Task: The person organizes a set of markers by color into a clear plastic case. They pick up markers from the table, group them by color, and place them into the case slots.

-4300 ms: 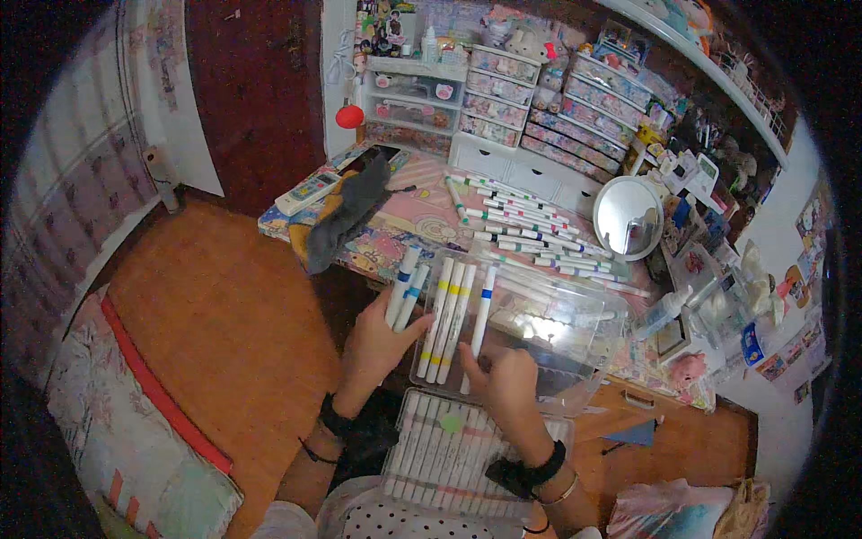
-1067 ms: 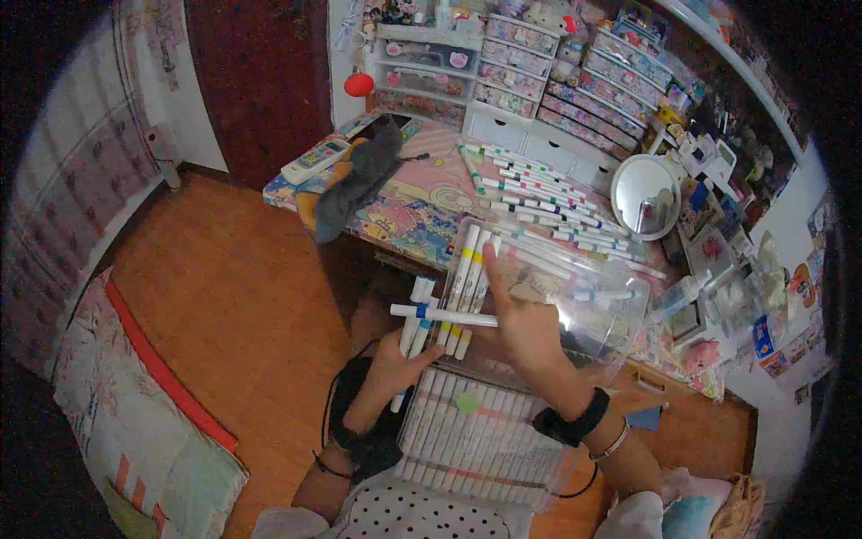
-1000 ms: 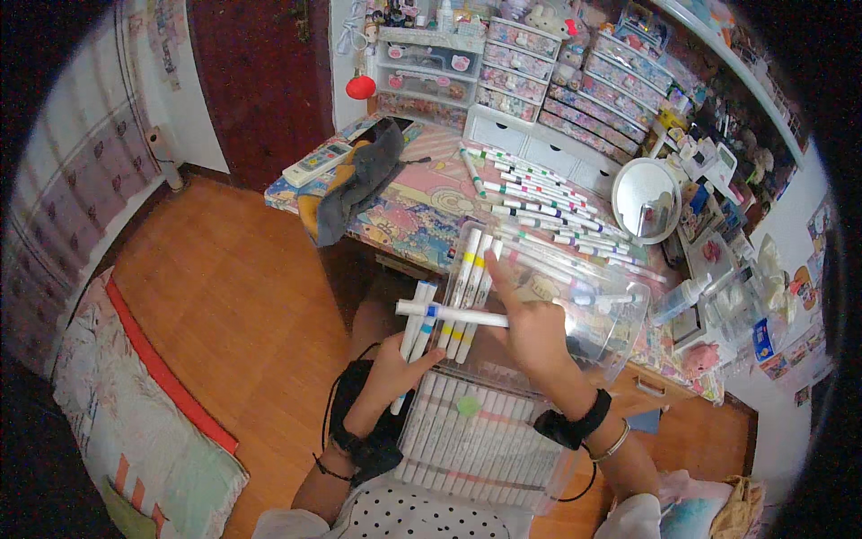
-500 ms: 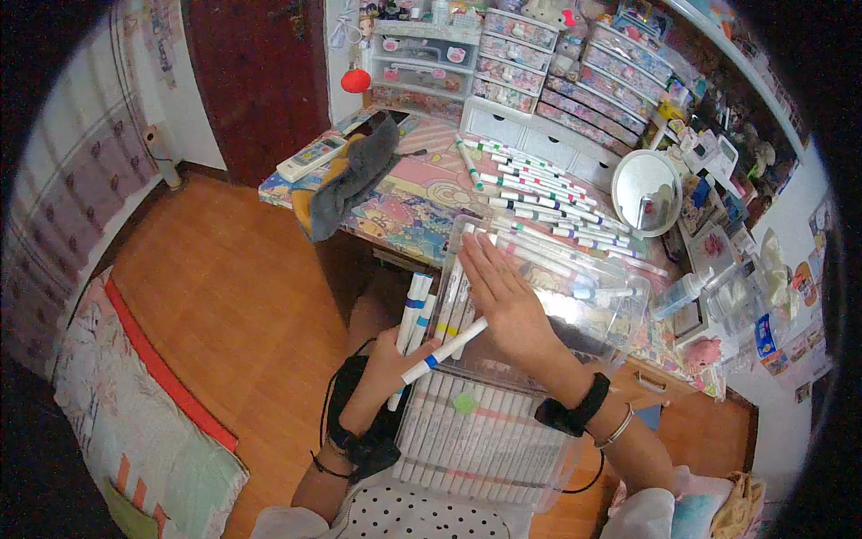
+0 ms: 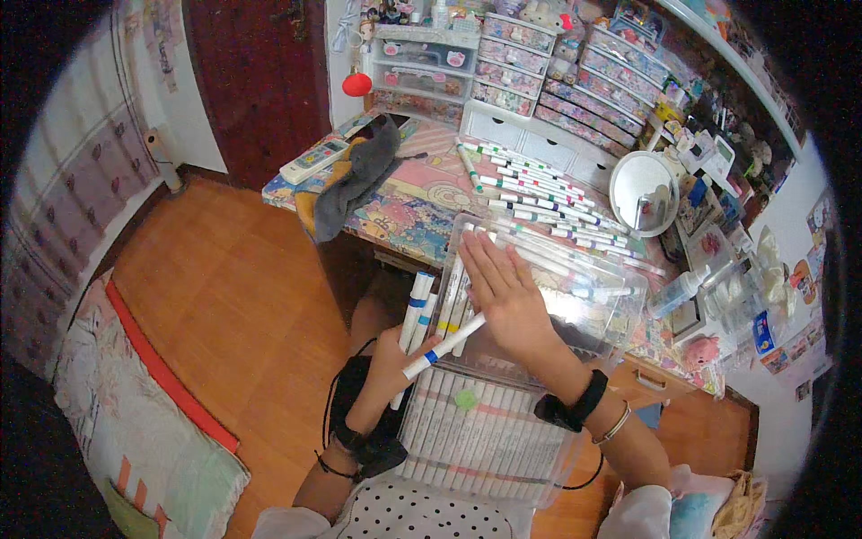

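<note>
Near the tabletop (image 5: 400, 205) front edge, left hand (image 5: 382, 368) clamps its fingers on two markers (image 5: 417, 301); over one clear case (image 5: 579, 314), right hand (image 5: 516, 310) keeps fingers straight; which hand grips one slanted marker (image 5: 445, 348), I cannot tell.

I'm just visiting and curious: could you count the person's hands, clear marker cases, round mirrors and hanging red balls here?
Hands: 2 (left hand, right hand)
Clear marker cases: 2 (lap case, desk-side case)
Round mirrors: 1
Red balls: 1
Total: 6
The markers overlap too much to count.
</note>
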Demonstrator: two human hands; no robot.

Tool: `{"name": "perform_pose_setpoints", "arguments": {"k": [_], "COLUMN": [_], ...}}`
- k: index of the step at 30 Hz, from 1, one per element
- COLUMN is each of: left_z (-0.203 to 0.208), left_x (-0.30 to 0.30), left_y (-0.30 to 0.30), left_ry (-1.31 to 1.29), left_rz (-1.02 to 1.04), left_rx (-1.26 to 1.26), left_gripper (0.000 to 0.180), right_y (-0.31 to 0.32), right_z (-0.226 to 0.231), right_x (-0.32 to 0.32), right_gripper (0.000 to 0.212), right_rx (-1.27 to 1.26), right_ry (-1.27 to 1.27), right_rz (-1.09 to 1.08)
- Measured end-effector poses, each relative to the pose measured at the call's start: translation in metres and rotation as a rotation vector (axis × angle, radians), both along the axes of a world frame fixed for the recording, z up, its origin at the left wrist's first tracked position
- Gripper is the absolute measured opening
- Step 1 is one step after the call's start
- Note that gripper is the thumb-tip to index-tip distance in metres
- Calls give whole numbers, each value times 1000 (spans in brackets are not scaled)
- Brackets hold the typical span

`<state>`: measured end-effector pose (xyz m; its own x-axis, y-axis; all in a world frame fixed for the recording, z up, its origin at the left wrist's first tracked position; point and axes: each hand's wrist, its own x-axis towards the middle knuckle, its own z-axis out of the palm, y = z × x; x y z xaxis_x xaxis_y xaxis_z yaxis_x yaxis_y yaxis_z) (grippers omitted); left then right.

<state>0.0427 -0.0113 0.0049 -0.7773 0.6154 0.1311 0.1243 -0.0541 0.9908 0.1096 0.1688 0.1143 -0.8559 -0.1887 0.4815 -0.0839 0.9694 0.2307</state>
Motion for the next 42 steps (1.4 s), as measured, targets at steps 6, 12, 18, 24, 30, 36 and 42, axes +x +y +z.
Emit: {"name": "perform_pose_setpoints", "arguments": {"k": [6, 12, 18, 24, 30, 36, 42], "left_z": [29, 108, 166, 175, 194, 199, 210], "left_x": [-10, -59, -93, -126, -107, -75, -79], "left_y": [-13, 5, 88, 84, 0, -39, -56], "left_ry": [-66, 295, 941, 1012, 797, 923, 1354], "left_rz": [45, 207, -70, -454, -387, -350, -106], "left_rx": [-161, 114, -280, -536, -564, -444, -477], "left_gripper": [23, 25, 40, 46, 36, 27, 27], "right_y": [15, 8, -56, -37, 31, 37, 24], "right_z": [27, -91, -174, -111, -25, 4, 25], "right_x": [104, 304, 331, 311, 301, 277, 271], "right_gripper": [53, 18, 29, 45, 47, 36, 38], "right_rx": [-550, -1323, -1980, -1957, -1880, -1458, -1226], "right_ry": [-62, 500, 10, -60, -50, -371, -287], "right_rz": [-80, -535, -854, -621, -469, -761, -650]}}
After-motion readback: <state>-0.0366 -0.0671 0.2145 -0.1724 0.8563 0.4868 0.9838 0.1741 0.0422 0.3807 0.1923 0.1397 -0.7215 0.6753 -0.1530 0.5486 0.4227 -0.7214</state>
